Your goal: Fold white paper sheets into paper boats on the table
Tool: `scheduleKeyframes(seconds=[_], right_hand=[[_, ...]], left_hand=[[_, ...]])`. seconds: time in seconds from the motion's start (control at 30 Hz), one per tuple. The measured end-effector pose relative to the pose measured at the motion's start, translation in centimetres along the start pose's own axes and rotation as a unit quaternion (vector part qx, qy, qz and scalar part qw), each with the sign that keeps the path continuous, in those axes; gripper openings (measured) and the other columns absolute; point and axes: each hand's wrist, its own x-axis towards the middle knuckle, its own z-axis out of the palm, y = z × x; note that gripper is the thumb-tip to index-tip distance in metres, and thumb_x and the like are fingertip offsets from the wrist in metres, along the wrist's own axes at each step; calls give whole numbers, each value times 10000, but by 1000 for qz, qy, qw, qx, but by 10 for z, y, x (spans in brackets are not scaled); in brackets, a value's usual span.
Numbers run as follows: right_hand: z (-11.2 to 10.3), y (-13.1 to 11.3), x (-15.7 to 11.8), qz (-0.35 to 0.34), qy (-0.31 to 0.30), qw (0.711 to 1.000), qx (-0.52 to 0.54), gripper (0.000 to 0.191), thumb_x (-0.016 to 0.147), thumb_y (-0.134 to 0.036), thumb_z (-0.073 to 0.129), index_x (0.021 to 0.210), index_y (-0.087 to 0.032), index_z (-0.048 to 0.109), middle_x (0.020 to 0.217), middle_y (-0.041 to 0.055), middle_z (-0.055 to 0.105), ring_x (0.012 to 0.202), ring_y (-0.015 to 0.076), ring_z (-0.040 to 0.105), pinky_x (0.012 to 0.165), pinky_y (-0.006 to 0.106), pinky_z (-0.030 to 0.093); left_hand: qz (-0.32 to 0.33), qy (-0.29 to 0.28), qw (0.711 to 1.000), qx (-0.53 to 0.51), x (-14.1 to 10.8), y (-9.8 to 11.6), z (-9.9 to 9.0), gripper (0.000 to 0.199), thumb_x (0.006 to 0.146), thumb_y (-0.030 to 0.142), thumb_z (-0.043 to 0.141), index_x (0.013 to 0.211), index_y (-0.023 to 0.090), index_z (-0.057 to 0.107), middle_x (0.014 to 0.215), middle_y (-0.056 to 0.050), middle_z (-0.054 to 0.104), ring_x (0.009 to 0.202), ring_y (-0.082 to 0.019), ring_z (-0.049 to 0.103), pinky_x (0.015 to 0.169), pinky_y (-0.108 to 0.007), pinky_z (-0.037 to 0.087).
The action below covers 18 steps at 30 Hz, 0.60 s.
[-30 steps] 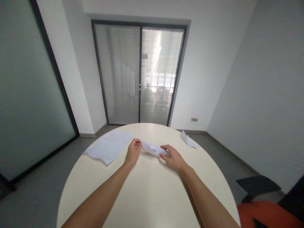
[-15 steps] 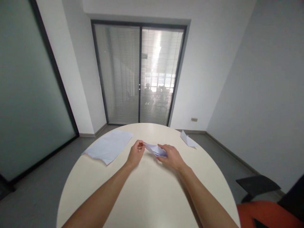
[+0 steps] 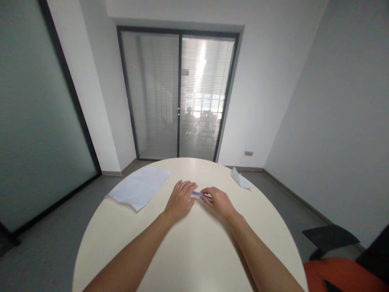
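Note:
A folded piece of paper [image 3: 200, 195] appears edge-on as a thin bluish strip between my hands, over the middle of the round table. My right hand [image 3: 219, 202] pinches its right part between thumb and fingers. At its left end is my left hand [image 3: 180, 201], with the thumb below and the fingers above, curved round that end. The end of the paper inside the left hand is hidden.
Flat white sheets [image 3: 141, 187] lie at the left edge of the cream round table [image 3: 182, 259]. A folded white paper piece [image 3: 241, 179] rests near the far right edge. An orange chair [image 3: 343, 273] with a black armrest [image 3: 331, 236] stands at the lower right.
The folded paper has turned from showing its open faces to a thin edge. My left hand has shifted from pinching its far left tip to spreading round its left end.

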Motion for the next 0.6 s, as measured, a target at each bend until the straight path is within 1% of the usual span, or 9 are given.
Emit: scheduleKeyframes(seconds=[0.13,0.23,0.37,0.43,0.6], right_hand=[[0,-5,1,-24,-9,1000,-2,227,982,-366,514,1055,-244,692,972,44,727,895,181,663,804,275,473],[0,-8,2,-35,-13,999,-5,244,994,-363,493,1068,-242,692,973,48,731,888,181,668,801,274,475],[1,-9,2,-28,-23,999,-10,264,1006,-365,467,1080,-241,688,972,49,737,891,181,676,801,274,477],[1,-8,1,-26,-29,999,-6,260,1006,-361,466,1090,-243,682,991,45,741,911,181,679,815,273,475],[-1,-8,0,-11,-46,999,1,269,998,-352,467,1149,-243,661,1063,49,741,970,194,680,839,282,472]], left_hand=[[6,-17,999,29,0,3,3,350,924,247,585,1272,218,554,1199,-70,670,1232,-248,520,1151,-505,289],[2,-24,999,41,1,1,4,266,950,241,557,1214,223,588,1104,-58,699,1153,-238,564,1134,-514,297],[-16,-41,998,39,2,0,4,132,970,215,519,1017,222,643,942,-19,708,994,-206,606,1123,-500,296],[-24,-47,998,29,2,0,5,141,977,209,502,957,218,641,903,-8,705,944,-194,611,1120,-489,291],[-41,-58,997,16,0,1,7,185,987,210,455,968,206,639,910,-27,704,918,-200,615,1113,-480,279]])
